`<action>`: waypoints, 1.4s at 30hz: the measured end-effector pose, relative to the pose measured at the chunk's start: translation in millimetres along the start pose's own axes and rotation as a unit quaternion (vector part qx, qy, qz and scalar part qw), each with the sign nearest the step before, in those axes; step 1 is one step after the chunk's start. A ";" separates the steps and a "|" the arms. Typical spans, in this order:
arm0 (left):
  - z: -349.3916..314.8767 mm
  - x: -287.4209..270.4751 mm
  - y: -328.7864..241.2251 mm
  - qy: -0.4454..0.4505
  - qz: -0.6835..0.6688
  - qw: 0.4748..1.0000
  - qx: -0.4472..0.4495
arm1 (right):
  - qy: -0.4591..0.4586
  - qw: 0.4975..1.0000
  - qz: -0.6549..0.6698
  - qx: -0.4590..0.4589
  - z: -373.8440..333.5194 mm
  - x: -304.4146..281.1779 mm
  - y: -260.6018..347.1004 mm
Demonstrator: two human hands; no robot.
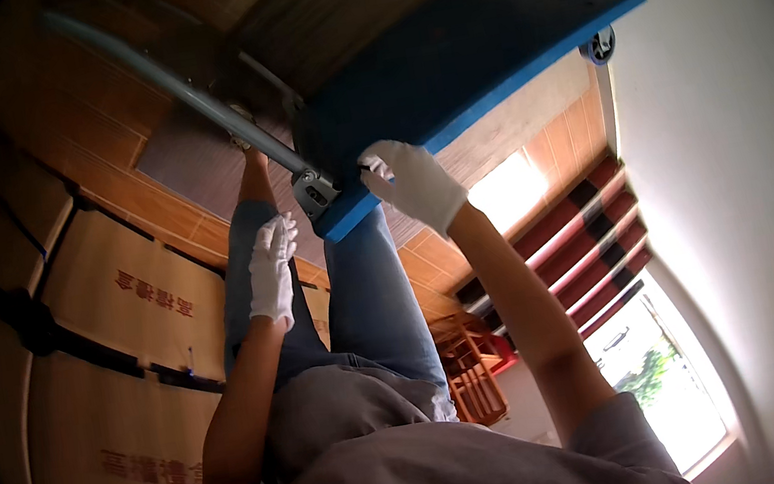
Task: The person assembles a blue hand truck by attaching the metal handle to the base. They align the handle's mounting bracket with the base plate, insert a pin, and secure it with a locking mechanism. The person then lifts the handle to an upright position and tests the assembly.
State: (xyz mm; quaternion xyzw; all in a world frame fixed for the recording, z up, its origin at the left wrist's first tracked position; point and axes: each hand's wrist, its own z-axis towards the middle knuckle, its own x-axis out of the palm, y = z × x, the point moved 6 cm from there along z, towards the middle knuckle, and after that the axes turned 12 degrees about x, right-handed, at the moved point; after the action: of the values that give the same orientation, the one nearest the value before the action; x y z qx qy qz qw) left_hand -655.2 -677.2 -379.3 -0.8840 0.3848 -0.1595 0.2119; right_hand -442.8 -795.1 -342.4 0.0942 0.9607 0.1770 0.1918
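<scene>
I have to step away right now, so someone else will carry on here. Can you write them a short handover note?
Right hand: gloved, gripping the edge of the blue board at its near corner.
Left hand: gloved, open, holding nothing, over the jeans.
Grey pole runs to a metal bracket at that same board corner. A small wheel sits at the far corner.
Cardboard boxes lie to the left.
Done: board is held. Left: whether pole and bracket are fixed to it cannot be told.
</scene>
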 end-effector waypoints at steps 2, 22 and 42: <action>9.3 0.0 15.1 -0.048 0.030 0.998 0.011 | 0.062 0.994 -0.082 -0.027 31.6 8.1 -6.7; 42.6 33.1 64.5 -0.130 0.091 0.984 -0.076 | 0.303 0.926 -0.217 0.060 90.8 77.9 -38.7; 47.4 35.8 24.0 0.053 0.284 0.938 -0.191 | 0.336 0.899 -0.276 0.061 106.5 96.7 -48.8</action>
State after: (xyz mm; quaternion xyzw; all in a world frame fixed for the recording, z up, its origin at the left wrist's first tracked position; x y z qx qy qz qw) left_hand -625.5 -706.8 -427.7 -0.7523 0.6536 -0.0630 0.0547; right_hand -493.4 -783.6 -485.2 -0.2284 0.9644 0.0794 -0.1068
